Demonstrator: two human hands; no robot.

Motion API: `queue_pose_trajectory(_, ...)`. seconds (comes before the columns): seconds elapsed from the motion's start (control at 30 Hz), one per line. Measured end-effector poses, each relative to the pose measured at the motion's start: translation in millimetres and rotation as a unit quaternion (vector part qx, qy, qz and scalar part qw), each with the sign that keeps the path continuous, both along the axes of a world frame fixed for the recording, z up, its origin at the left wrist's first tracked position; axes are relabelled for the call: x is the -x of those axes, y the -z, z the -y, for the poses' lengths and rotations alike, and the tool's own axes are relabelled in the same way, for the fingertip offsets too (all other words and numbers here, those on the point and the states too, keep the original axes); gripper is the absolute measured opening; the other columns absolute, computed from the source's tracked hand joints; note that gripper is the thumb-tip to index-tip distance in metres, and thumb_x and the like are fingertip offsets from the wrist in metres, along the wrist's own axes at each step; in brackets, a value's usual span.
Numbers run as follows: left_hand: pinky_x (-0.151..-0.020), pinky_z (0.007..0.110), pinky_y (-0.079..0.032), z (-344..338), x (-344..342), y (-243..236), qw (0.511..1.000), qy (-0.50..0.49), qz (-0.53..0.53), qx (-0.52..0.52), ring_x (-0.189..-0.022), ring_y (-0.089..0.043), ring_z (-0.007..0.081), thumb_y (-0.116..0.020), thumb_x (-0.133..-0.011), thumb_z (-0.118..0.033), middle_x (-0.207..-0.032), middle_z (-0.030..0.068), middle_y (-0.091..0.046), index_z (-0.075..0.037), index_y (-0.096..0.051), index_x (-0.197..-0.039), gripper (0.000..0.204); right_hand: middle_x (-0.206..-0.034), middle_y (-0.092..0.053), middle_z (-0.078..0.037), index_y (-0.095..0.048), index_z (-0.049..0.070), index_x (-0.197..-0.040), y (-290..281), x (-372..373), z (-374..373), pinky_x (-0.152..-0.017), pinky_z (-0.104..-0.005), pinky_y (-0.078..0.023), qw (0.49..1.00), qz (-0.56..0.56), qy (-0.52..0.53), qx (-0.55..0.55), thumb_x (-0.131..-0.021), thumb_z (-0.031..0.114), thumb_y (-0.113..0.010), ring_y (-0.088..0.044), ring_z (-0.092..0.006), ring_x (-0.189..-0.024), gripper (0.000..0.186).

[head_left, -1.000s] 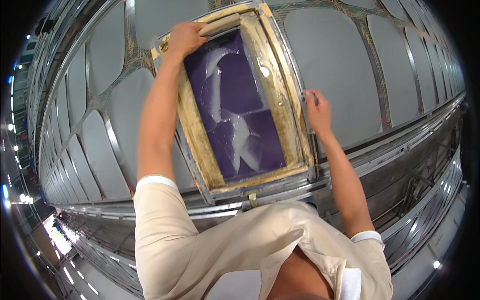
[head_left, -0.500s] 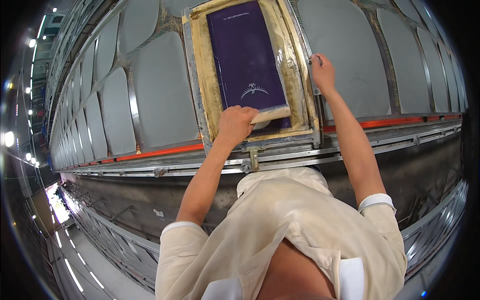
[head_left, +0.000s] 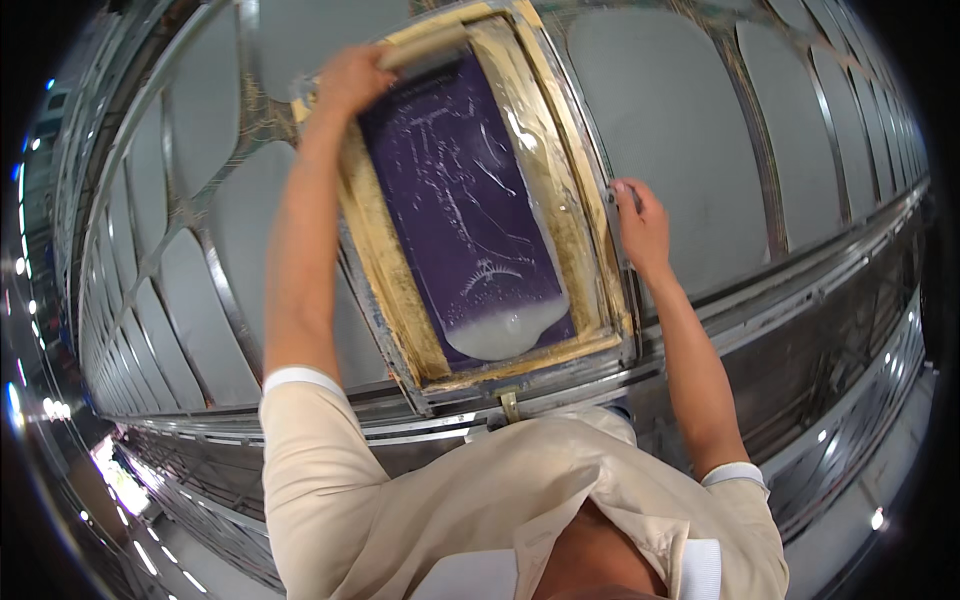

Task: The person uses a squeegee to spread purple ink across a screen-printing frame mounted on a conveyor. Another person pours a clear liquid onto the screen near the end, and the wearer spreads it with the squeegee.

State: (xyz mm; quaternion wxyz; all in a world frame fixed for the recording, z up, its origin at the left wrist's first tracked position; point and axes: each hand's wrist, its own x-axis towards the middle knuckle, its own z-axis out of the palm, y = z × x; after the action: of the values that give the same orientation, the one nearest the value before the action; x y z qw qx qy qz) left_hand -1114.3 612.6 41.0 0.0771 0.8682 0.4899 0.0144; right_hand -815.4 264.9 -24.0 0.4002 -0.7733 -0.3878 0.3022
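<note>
A screen-printing frame [head_left: 530, 366], edged with yellowish tape, lies before me with a purple screen [head_left: 455, 190] inside it. My left hand [head_left: 352, 82], somewhat blurred, is closed round the left end of a squeegee [head_left: 432, 46] at the frame's far end. Whitish, translucent ink [head_left: 505, 332] pools at the screen's near end, and thin wet streaks run over the purple area. On the right, my right hand [head_left: 643, 230] grips the metal side of the frame with curled fingers.
Grey flat shaped panels [head_left: 660, 130] lie in rows on the long table at both sides of the frame. A metal rail [head_left: 420, 432] runs along the table's near edge, with a small brass-coloured bracket [head_left: 510, 406] at the frame's near end.
My left hand has carried the squeegee from the near end of the screen to the far end. Whitish ink and wet streaks now show on the purple. My right hand stays at the frame's side.
</note>
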Motion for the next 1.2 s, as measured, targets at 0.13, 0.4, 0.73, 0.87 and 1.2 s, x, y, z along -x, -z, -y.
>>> queue_pose_trajectory(0.13, -0.081, 0.043, -0.055, -24.5, -12.6, -9.5, 0.999, 0.05, 0.01, 0.009, -0.09, -0.071, 0.0325, -0.077, -0.085, -0.039, -0.096, 0.0122, -0.075, -0.024, -0.075, -0.119, 0.037, -0.076, -0.064, -0.006, -0.071, 0.005, -0.111, -9.4, -1.0, -1.8, -0.063, -0.0303, -0.043, 0.997, -0.045, 0.026, 0.047, -0.101, 0.032, -0.061, -0.052, -0.0116, -0.066, 0.03)
queue_pose_trajectory(0.4, -0.077, 0.043, -0.056, 155.1, -1.8, -12.7, 0.989, 0.051, 0.116, 0.071, -0.085, -0.071, 0.0323, -0.079, -0.073, -0.021, -0.087, 0.0084, -0.073, -0.022, -0.077, -0.098, 0.025, -0.068, -0.059, -0.004, -0.072, 0.004, -0.109, 2.6, -7.5, -0.7, -0.062, -0.0308, -0.041, 0.995, -0.087, 0.024, 0.032, -0.1, 0.03, -0.061, -0.049, -0.0112, -0.063, 0.03)
queue_pose_trajectory(0.73, -0.077, 0.039, -0.05, 442.8, 15.2, -23.1, 0.996, 0.042, 0.077, -0.004, -0.087, -0.063, 0.0233, -0.082, -0.058, -0.009, -0.107, -0.0008, -0.071, -0.014, -0.07, -0.103, 0.047, -0.065, -0.048, 0.003, -0.07, 0.003, -0.112, 37.9, -6.4, -27.6, -0.047, -0.0281, -0.032, 0.991, -0.129, -0.013, -0.027, -0.1, 0.027, -0.061, -0.041, -0.0086, -0.053, 0.028)
queue_pose_trajectory(0.87, -0.083, 0.039, -0.047, 431.3, 1.0, -9.8, 0.998, 0.026, 0.056, -0.007, -0.095, -0.062, 0.0207, -0.081, -0.063, -0.01, -0.107, -0.0049, -0.07, -0.016, -0.071, -0.102, 0.041, -0.07, -0.057, 0.001, -0.069, 0.002, -0.118, 7.2, -33.5, -21.9, -0.045, -0.0305, -0.035, 0.99, -0.141, 0.009, -0.014, -0.098, 0.03, -0.063, -0.045, -0.0098, -0.052, 0.035)
queue_pose_trajectory(1.2, -0.087, 0.039, -0.047, 439.5, 4.7, -36.5, 0.999, -0.019, 0.018, 0.037, -0.098, -0.062, 0.0199, -0.078, -0.07, -0.014, -0.103, -0.0067, -0.071, -0.021, -0.074, -0.106, 0.037, -0.063, -0.047, 0.003, -0.07, 0.007, -0.109, -22.0, -11.7, 6.5, -0.041, -0.0263, -0.029, 0.973, -0.23, -0.024, -0.025, -0.102, 0.024, -0.058, -0.038, -0.0062, -0.047, 0.022)
